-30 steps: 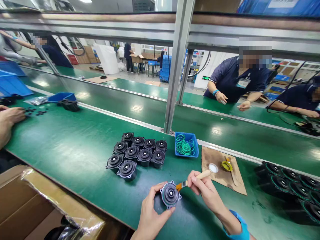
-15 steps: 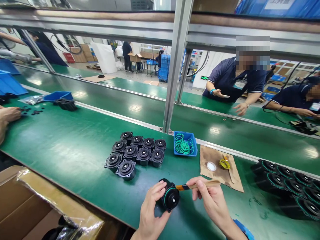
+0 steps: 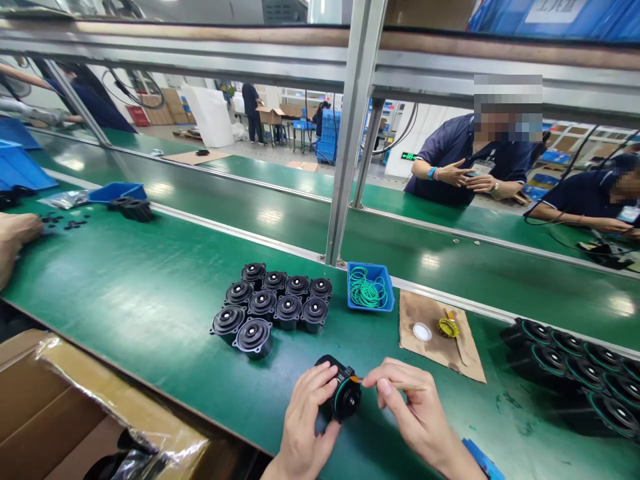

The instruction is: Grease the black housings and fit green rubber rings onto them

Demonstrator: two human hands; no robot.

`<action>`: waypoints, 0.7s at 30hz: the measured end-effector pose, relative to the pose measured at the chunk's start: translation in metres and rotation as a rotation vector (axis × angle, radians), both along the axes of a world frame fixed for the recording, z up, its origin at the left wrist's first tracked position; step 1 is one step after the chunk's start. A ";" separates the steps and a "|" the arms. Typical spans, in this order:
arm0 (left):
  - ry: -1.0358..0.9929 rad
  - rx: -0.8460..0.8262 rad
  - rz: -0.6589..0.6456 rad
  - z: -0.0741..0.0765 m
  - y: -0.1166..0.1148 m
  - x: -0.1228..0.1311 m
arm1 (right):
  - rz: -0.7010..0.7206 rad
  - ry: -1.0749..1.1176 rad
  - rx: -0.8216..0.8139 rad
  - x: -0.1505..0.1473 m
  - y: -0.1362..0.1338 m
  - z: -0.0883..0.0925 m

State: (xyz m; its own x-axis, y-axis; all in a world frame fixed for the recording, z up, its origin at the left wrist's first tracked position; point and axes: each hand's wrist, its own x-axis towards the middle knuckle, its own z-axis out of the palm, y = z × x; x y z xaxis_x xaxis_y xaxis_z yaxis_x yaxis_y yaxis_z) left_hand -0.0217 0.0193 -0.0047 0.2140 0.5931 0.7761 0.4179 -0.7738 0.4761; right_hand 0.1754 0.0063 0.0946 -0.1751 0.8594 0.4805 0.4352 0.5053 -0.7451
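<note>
My left hand [image 3: 309,417] is closed around a black round housing [image 3: 347,399] with a green ring seated near its end, tilted toward me over the table. In my right hand [image 3: 413,410] is a brush [image 3: 356,379] with a wooden handle, gripped between thumb and fingers. The brush's tip touches the housing's rim beside the green ring. Ahead and to the left stand several black housings [image 3: 261,304] in rows, with no green ring visible on them. Beyond my hands, a blue bin [image 3: 389,305] holds loose green rings [image 3: 369,291].
Brown cardboard [image 3: 407,339] carries a white round lid [image 3: 423,332], a yellow open container [image 3: 447,327] and a flat stick. Green-ringed housings [image 3: 553,359] stand at right. An opened carton [image 3: 125,400] is at lower left. A metal post [image 3: 345,167] rises behind; a co-worker's hand [image 3: 20,230] is at far left.
My right hand has shifted slightly left, bringing the brush against the housing's upper rim. The housing has turned a little in my left hand. Across the table, a person's hands have come together.
</note>
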 end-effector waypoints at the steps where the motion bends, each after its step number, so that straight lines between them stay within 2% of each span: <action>1: 0.005 -0.001 -0.003 0.000 0.000 0.000 | 0.026 -0.017 0.027 -0.001 0.000 0.002; 4: 0.018 -0.010 -0.006 -0.002 0.000 0.000 | 0.106 -0.052 0.090 -0.005 -0.001 0.006; 10: 0.022 -0.066 0.001 -0.001 -0.001 0.002 | 0.209 -0.115 0.093 -0.011 -0.008 0.004; 15: 0.009 -0.102 0.004 0.005 -0.001 0.003 | 0.261 -0.243 0.211 -0.013 -0.013 0.003; 21: -0.042 -0.153 0.011 0.015 0.002 0.005 | 0.308 -0.410 0.219 -0.011 -0.019 0.000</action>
State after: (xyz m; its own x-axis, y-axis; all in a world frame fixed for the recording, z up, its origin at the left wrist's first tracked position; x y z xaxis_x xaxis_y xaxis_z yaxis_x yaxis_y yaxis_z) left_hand -0.0168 0.0215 0.0101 0.1758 0.7076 0.6844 0.4032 -0.6860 0.6057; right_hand 0.1639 -0.0122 0.0951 -0.6128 0.6263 0.4819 0.4747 0.7793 -0.4091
